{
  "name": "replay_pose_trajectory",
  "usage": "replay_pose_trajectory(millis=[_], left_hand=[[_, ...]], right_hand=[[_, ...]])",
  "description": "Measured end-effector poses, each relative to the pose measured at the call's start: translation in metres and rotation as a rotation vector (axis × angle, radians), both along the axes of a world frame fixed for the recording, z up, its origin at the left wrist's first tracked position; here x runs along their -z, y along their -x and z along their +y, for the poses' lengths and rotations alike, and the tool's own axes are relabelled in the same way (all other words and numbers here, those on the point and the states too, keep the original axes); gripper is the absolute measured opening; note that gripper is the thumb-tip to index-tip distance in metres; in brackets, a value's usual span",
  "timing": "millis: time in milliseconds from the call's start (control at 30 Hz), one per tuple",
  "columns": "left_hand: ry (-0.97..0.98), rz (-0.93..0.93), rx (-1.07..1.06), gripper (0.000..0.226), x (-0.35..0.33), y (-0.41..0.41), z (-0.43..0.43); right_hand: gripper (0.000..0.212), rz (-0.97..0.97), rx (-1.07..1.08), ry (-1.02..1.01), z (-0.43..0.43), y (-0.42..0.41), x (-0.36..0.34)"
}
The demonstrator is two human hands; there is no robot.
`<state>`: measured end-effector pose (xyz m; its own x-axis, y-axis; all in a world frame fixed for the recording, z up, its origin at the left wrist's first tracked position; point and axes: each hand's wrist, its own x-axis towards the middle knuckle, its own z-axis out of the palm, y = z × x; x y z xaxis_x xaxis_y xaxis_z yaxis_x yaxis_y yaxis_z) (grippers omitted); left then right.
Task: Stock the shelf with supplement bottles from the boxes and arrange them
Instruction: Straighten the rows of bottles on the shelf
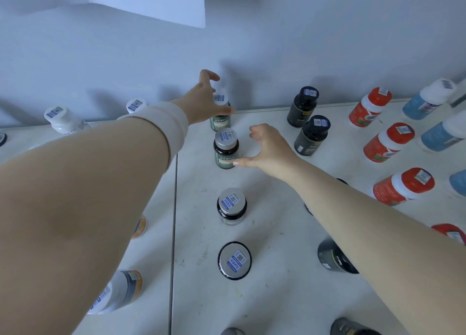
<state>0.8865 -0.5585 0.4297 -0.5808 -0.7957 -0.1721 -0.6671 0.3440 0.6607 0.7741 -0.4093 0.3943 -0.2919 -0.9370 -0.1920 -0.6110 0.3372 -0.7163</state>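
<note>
Spanning white shelf beneath pale wall, both hands' grips apart among bottles.

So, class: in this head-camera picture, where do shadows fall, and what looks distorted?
Head view: soft bottle and arm shadows fall on the back wall; the wide lens splays the red-capped bottles outward; the left forearm looms oversized; even light, no strong glare.

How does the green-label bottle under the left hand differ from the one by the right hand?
The rear green-label bottle stands against the back wall, its cap mostly covered by the left hand, which spreads over it. The second green-label bottle stands nearer, its silver cap fully visible; the right hand is open beside it, only the thumb tip at its label. Both are upright, dark, in one column, with blue stickers on top.
</note>
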Motion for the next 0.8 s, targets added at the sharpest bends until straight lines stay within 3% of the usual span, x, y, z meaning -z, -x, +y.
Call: replay_pose_trajectory(millis=[233,467,567,800], left_hand=[[0.316,-0.149,0.134,0.064,-0.048,0.039,0.036],[0.558,-0.405,0.227,0.065,-0.064,0.087,0.099],[0.594,-0.540,0.251,0.067,-0.060,0.098,0.124],[0.561,-0.654,0.212,0.065,-0.055,0.098,0.152]], right_hand=[[0.066,0.222,-0.023,-0.012,0.037,0.061,-0.055],[0.069,0.475,-0.116,-0.082,0.105,0.128,-0.092],[0.059,0.540,-0.122,-0.127,0.125,0.151,-0.090],[0.072,0.562,-0.135,-0.136,0.142,0.167,-0.080]])
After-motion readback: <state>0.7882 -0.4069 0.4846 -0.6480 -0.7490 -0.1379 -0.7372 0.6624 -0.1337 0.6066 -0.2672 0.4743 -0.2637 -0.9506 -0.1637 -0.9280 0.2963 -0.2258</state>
